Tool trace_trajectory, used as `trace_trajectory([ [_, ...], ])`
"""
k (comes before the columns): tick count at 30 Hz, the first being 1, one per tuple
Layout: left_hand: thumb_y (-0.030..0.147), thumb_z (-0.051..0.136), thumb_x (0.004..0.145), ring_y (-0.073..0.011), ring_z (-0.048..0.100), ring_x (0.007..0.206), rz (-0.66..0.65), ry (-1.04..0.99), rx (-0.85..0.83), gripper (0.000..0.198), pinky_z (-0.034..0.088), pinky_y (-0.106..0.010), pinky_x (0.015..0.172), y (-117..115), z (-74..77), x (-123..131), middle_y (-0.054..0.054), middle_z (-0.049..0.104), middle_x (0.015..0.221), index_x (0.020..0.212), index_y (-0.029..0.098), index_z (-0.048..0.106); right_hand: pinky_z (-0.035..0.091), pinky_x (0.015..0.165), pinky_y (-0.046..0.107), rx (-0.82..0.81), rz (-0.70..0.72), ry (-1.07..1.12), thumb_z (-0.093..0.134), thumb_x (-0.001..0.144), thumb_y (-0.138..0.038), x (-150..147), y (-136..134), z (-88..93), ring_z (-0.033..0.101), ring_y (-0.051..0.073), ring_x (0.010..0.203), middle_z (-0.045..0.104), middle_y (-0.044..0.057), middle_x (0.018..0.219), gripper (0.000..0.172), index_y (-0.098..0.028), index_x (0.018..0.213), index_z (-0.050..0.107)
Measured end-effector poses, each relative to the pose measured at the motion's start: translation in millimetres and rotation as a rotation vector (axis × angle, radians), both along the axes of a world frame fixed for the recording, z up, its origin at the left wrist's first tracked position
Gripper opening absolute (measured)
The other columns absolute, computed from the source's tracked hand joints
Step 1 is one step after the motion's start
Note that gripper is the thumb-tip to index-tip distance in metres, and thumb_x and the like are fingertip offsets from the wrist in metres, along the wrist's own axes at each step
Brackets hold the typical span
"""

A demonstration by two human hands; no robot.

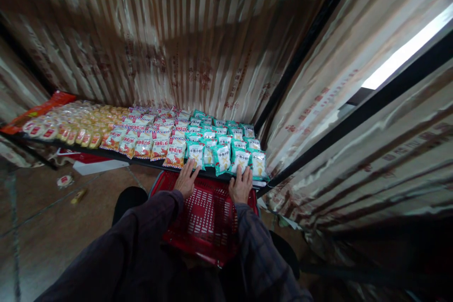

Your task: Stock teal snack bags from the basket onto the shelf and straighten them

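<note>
My left hand (186,180) lies at the shelf's front edge with its fingers stretched out. Its fingertips are at the lower part of a teal-and-white snack packet (196,152), beside a white-and-orange packet (175,150). Farther right, my right hand (241,185) is also open, fingers extended against the bottom of another teal-and-white packet (240,156). Neither hand is closed around a packet. Several more teal packets stand in rows behind these. Below both hands sits a red plastic basket (201,210) with a slotted bottom.
Left along the shelf are rows of white-and-orange packets (144,144), small yellow-wrapped pieces (85,137) and an orange bag (58,99). A black post (300,163) rises at the right. Striped curtains (198,47) hang behind. Two small wrapped pieces (65,180) lie on the floor.
</note>
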State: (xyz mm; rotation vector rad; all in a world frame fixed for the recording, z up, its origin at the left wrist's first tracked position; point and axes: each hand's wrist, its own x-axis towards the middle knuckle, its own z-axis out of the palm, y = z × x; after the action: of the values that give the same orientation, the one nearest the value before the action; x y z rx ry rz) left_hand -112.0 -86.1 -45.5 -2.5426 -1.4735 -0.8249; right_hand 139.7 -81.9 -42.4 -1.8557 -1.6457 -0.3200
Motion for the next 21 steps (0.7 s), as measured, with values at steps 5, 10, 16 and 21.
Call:
trace_trajectory([
  [5, -0.002, 0.046, 0.07, -0.0318, -0.001, 0.147, 0.005, 0.002, -0.002, 0.084, 0.025, -0.056, 0.114, -0.2, 1.4, 0.3, -0.014, 0.006, 0.16, 0.149, 0.015, 0.027, 0.035, 0.103, 0.056, 0.023, 0.016, 0.01, 0.044, 0.085, -0.023, 0.8, 1.1, -0.9, 0.021, 0.036, 0.14, 0.017, 0.015, 0.158, 0.064, -0.019, 0.148, 0.031],
  [10, -0.001, 0.046, 0.071, -0.0321, -0.005, 0.146, -0.005, 0.0, -0.011, 0.077, 0.021, -0.054, 0.115, -1.3, 3.7, 0.9, -0.016, 0.003, 0.16, 0.146, 0.01, 0.034, 0.034, 0.104, 0.057, 0.02, 0.036, 0.028, 0.043, 0.085, -0.022, 1.3, 0.3, -0.7, 0.02, 0.037, 0.14, 0.014, 0.014, 0.159, 0.067, -0.022, 0.149, 0.027],
  [16, -0.001, 0.046, 0.07, -0.0322, -0.005, 0.146, -0.014, -0.015, -0.008, 0.079, 0.022, -0.056, 0.114, -1.3, 3.2, 1.6, -0.016, 0.003, 0.16, 0.147, 0.011, 0.031, 0.034, 0.104, 0.058, 0.013, 0.04, 0.041, 0.043, 0.085, -0.022, 1.9, -0.7, -1.2, 0.021, 0.038, 0.14, 0.013, 0.014, 0.159, 0.066, -0.022, 0.149, 0.028],
  [21, -0.002, 0.046, 0.069, -0.033, -0.005, 0.146, -0.041, -0.032, 0.035, 0.083, 0.023, -0.057, 0.114, 0.6, 1.1, 0.9, -0.016, -0.002, 0.16, 0.148, 0.013, 0.027, 0.033, 0.106, 0.056, 0.022, 0.057, 0.034, 0.043, 0.086, -0.02, 4.5, 0.4, -3.0, 0.018, 0.037, 0.142, 0.01, 0.014, 0.16, 0.065, -0.021, 0.149, 0.028],
])
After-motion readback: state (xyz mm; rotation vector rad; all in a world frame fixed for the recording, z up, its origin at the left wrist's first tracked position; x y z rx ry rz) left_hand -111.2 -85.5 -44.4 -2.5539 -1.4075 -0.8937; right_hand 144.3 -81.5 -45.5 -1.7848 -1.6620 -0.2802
